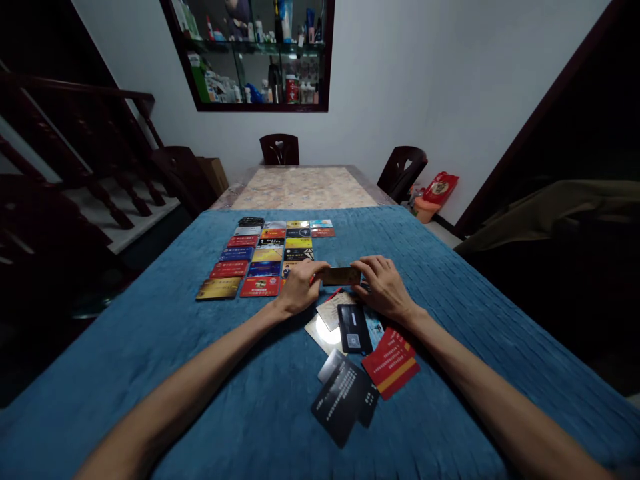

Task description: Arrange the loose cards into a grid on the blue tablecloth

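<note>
Blue cloth (150, 333) covers the near part of the table (305, 190). Neat card rows (263, 269) sit left. The left hand (299, 287) pinches one end of a brown card (337, 277), the right hand (384, 287) the other, just past messy cards (355, 330). A soft, even pinch should keep it steady. Far left, a wall shelf (260, 107) holds bottles (275, 83); far right, an orange bucket (425, 212) hides its insides.

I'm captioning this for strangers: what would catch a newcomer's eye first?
Probably the left hand and right hand, gripping a dark card by its ends. Nearer the wearer lies a messy heap of cards; to the left, neat columns of colourful cards stand out on the blue cloth.
</note>
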`<state>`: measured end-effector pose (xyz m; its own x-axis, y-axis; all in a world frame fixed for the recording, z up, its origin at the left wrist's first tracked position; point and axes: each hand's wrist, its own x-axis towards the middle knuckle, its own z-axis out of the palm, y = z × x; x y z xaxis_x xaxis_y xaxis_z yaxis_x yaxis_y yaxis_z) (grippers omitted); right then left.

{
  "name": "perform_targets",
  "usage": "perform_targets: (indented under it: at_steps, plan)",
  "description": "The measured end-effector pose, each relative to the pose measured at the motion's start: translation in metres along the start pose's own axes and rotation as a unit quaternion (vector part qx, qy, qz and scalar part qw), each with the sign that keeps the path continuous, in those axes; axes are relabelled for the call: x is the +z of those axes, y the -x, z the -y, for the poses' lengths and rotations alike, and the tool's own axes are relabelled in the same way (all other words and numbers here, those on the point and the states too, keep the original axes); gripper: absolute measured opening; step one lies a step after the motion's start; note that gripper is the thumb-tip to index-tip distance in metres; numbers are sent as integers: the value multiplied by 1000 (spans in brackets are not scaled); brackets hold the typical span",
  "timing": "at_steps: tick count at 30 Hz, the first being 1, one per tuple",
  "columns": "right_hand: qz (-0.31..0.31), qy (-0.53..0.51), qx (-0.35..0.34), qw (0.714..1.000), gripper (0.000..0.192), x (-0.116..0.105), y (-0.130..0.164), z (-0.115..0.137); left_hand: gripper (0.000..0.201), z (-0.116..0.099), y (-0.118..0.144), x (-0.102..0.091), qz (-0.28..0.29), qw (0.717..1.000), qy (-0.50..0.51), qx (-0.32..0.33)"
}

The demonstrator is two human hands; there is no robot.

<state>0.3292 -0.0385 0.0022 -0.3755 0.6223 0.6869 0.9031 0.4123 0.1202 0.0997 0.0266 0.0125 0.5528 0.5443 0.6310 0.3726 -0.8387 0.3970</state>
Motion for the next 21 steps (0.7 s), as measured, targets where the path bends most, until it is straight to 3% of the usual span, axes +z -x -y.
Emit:
perform_targets:
  at_steps: [8,14,21]
  plan:
    - [-48,41,-24,998,37,-5,-2,7,29,4,-2,1,-1,1000,4,-3]
    - [-33,29,-8,999,38,-1,-2,2,34,6,-7,1,23,1000,-15,4]
    - [-3,1,6,1000,41,1,-10,-11,47,6,-15,-4,66,992,-84,62]
